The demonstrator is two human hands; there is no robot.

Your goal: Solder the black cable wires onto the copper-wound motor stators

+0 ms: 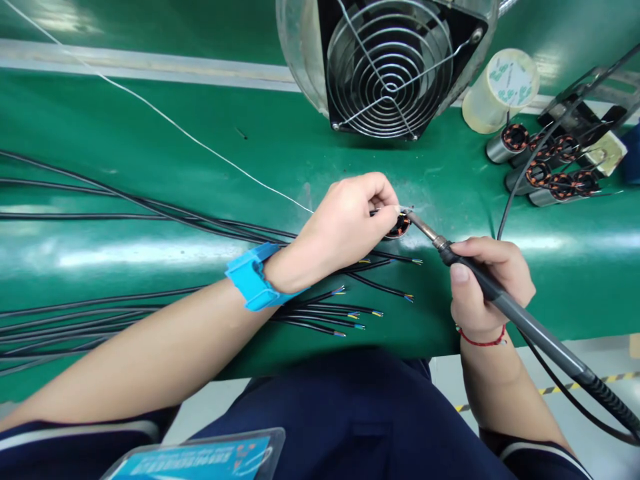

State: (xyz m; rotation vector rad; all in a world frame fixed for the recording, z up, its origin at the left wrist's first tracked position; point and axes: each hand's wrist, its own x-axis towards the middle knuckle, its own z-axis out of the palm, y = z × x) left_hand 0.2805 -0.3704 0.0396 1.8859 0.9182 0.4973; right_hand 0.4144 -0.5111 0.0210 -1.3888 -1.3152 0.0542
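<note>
My right hand (487, 283) grips a soldering iron (530, 333), its tip angled up and left to a small stator (399, 227) with copper windings. Close to that tip, my left hand (357, 217) is closed in a pinch above the stator. A thin, pale solder wire (200, 141) runs from the upper left into the left hand. The fingers partly hide the stator and the joint at the tip. Below the left hand and forearm lie several black cables (325, 310) with stripped, coloured wire ends pointing right.
A fan with a round wire guard (390, 87) stands at the back. To its right are a tape roll (500, 90), several metal-cased stators (537, 177) and an iron stand (575, 113). The iron's cord (515, 180) crosses the green mat (575, 267).
</note>
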